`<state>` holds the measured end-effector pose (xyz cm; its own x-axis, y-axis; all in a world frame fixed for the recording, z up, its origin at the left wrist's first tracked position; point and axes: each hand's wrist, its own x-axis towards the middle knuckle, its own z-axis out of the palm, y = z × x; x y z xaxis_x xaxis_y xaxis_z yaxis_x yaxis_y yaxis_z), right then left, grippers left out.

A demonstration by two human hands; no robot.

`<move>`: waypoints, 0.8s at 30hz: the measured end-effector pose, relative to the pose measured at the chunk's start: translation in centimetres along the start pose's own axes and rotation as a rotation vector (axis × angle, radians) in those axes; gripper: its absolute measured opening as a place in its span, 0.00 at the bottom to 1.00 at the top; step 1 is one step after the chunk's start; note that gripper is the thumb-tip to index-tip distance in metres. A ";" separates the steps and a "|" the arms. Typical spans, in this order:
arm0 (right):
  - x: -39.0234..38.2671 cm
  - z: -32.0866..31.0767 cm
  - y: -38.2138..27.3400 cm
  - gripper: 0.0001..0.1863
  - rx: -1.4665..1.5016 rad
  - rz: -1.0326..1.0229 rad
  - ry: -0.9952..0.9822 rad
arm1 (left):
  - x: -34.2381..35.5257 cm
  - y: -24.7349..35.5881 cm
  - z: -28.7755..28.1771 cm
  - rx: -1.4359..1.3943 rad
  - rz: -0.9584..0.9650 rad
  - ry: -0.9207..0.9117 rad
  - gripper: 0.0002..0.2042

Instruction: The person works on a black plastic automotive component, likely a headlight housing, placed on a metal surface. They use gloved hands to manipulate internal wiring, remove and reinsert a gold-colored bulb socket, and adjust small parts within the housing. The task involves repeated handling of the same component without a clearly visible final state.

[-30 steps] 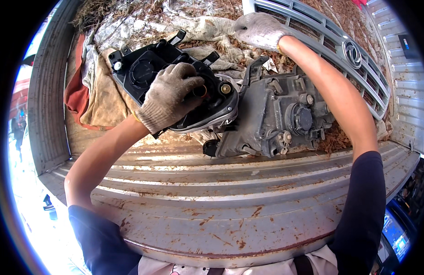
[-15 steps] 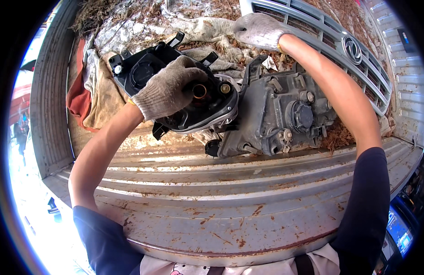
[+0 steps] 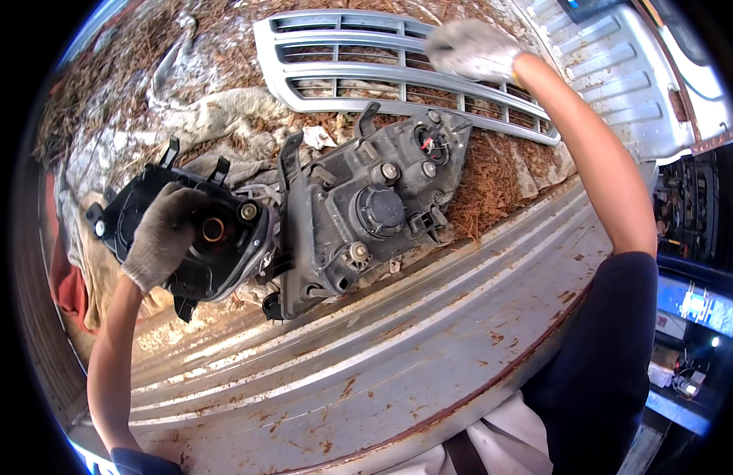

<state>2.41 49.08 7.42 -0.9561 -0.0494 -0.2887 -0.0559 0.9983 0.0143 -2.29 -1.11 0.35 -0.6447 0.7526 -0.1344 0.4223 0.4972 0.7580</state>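
Note:
My left hand [image 3: 165, 235], in a grey knit work glove, is curled over the back of a black headlight [image 3: 236, 273] at the left. Its fingertips are partly hidden at the headlight's recess, beside a round copper-coloured ring. A larger, dusty grey headlight [image 3: 323, 229] lies close to its right, back side up, with a round cap and sockets showing. My right hand [image 3: 471, 51], also gloved, is over the right part of a silver car grille [image 3: 342, 73]. Motion blurs its fingers, and whether it touches the grille cannot be made out.
A ribbed, rust-marked metal truck bed [image 3: 366, 364] lies under the parts, its rim bending across the front. Dirty cloth [image 3: 224, 119] and brown dry debris [image 3: 485, 190] spread behind and beside the headlights. A red cloth [image 3: 65, 289] is at the left wall. Shelving stands at the right.
The view has turned right, so the headlights and grille appear farther left. My right hand has moved right along the grille, from beside its left end. My left hand stays on the black headlight.

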 end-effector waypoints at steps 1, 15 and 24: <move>-2.1 -0.2 1.3 0.19 0.126 0.060 -0.075 | 0.3 -0.7 -0.5 -0.109 -0.028 -0.024 0.17; -3.7 -0.3 -2.0 0.21 0.190 -0.111 -0.178 | -8.0 3.5 -8.9 0.490 -0.018 -0.274 0.12; -4.3 -1.0 -18.3 0.13 0.181 -0.803 -0.155 | -15.8 5.3 -13.6 0.573 -0.238 -0.130 0.13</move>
<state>7.29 30.99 9.37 -0.5941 -0.7564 -0.2737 -0.6440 0.6512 -0.4016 1.49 -16.26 15.20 -0.6957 0.6210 -0.3610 0.5740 0.7828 0.2404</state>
